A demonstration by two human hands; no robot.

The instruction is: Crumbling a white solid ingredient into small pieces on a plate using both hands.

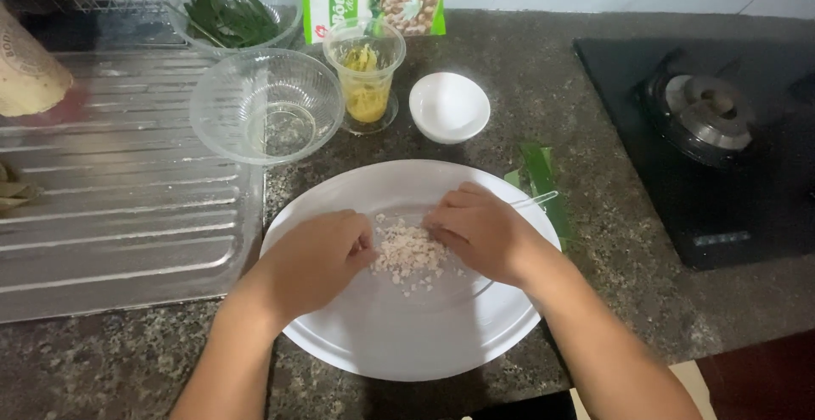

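2 curled hands [399, 246] against crumbs [409, 254] on plate [407, 344]

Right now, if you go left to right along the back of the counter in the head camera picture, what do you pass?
Empty clear bowl → plastic cup of yellow shreds → small white bowl → green leaf strip → gas burner.

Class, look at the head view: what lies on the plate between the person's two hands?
A small heap of pale crumbs lies on the white plate, between left hand and right hand.
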